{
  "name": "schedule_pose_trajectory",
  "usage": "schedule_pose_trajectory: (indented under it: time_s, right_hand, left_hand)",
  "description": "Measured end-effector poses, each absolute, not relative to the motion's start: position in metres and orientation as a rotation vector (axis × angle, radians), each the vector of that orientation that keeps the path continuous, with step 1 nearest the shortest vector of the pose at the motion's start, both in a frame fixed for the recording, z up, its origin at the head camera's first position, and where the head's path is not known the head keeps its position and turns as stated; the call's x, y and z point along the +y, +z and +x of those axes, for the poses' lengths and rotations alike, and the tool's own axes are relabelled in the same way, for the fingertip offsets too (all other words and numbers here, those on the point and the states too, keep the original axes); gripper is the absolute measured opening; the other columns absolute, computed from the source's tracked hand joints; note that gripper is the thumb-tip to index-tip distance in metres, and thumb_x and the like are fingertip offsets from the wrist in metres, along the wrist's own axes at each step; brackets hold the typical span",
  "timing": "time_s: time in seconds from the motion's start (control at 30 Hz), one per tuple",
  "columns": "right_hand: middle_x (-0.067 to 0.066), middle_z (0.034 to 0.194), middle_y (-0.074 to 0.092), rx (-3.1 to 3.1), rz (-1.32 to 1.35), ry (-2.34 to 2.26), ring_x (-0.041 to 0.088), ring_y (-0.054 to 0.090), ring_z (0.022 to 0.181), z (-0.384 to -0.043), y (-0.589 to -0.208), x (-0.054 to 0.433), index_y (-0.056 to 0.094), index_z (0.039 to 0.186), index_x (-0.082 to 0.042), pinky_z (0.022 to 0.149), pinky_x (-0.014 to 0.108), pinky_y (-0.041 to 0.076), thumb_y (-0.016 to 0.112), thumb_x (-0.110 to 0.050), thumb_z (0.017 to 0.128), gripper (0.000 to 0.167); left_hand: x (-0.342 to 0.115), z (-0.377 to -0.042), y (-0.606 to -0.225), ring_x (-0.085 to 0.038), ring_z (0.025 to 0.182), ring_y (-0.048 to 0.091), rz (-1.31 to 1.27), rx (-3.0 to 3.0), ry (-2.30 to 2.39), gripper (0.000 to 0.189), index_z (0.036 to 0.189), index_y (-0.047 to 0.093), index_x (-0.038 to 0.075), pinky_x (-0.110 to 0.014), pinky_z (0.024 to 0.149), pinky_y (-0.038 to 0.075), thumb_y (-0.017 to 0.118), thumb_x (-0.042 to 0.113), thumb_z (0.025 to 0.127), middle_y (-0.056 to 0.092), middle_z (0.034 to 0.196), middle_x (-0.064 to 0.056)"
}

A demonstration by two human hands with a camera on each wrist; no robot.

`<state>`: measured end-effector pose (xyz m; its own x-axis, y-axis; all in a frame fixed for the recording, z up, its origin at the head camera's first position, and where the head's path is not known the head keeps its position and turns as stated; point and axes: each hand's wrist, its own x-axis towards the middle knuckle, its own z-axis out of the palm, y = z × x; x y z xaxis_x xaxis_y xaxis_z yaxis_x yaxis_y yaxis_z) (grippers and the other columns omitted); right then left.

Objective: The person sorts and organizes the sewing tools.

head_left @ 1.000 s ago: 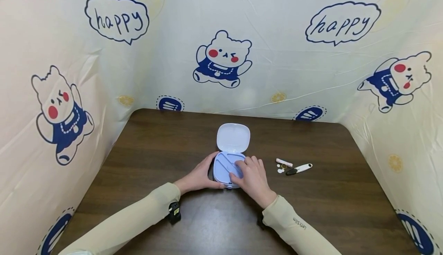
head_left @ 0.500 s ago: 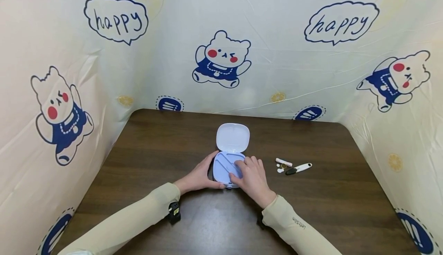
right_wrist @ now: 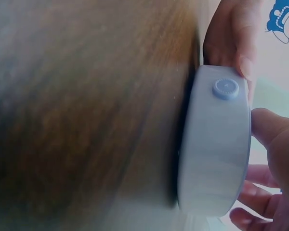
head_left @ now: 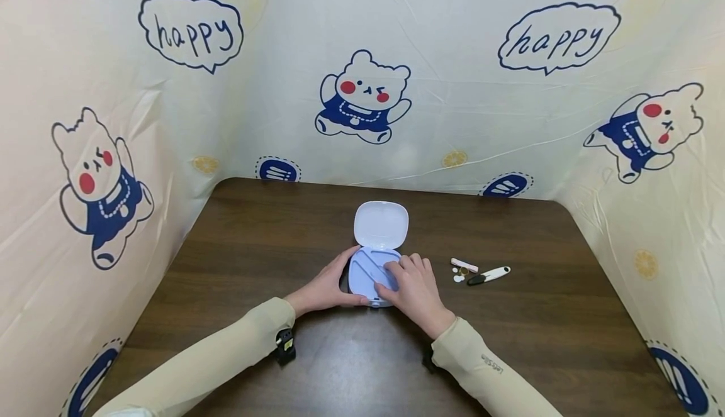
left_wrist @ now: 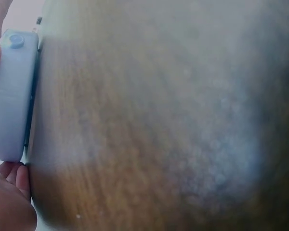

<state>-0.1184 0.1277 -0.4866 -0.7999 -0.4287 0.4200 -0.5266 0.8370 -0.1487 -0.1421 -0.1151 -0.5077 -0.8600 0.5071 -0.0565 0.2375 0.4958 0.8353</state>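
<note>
A pale blue plastic case (head_left: 362, 278) stands on the table, its lid (head_left: 381, 224) flipped back. Inside is a shallow tray with slanting grooves. My left hand (head_left: 325, 285) grips the case from the left, thumb along the front corner and fingers round the side; its fingers (left_wrist: 22, 178) show at the case's end in the left wrist view. The right hand (head_left: 418, 288) reaches over the right side, thumb and forefinger down on the tray; the other fingers (right_wrist: 255, 197) bend beside the case in the right wrist view. I cannot tell whether the right fingertips pinch anything.
To the right lie a black-and-white cutter-like tool (head_left: 489, 276), a small pale pink tube (head_left: 464, 265), a gold-coloured ring-like piece (head_left: 464, 272) and several small white discs (head_left: 459, 279). Cloth walls (head_left: 362, 21) with bear prints enclose the wooden table (head_left: 255, 228) behind and at both sides.
The tray's grooves look slightly shifted under the right fingers. Both hands stay almost in place on the case; the things at the right lie as before.
</note>
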Motion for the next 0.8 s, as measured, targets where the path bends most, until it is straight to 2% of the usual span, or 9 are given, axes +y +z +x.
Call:
schedule_pose_trajectory:
  time_s: [0.2,0.53,0.8]
  right_hand:
    - [0.001,0.085,0.062,-2.641,0.742,0.398,0.024,0.050,0.083,-0.119,-0.483,0.132,0.078,0.103,-0.012,0.075,0.041,0.038,0.086,-0.044,0.083,0.039]
    - [0.003,0.089,0.071,-2.650,0.721,0.537,0.024,0.052,0.085,-0.123,-0.478,0.154,0.078,0.104,-0.012,0.074,0.040,0.038,0.085,-0.030,0.089,0.024]
    - [0.002,0.092,0.074,-2.627,0.660,0.504,0.026,0.055,0.086,-0.125,-0.479,0.182,0.080,0.103,-0.012,0.073,0.040,0.039,0.086,-0.023,0.087,0.020]
  left_hand:
    - [-0.116,-0.144,-0.510,-0.028,0.150,0.033,0.645,2.443,1.311,0.115,0.166,0.020,0.018,-0.055,0.119,0.031,0.090,0.047,0.079,0.031,0.166,-0.009]
    - [-0.116,-0.145,-0.511,-0.028,0.148,0.036,0.643,2.440,1.338,0.115,0.166,0.022,0.019,-0.056,0.118,0.032,0.091,0.048,0.078,0.033,0.165,-0.009]
    - [-0.116,-0.145,-0.510,-0.028,0.149,0.035,0.620,2.433,1.344,0.117,0.165,0.024,0.019,-0.054,0.119,0.031,0.093,0.047,0.076,0.034,0.165,-0.009]
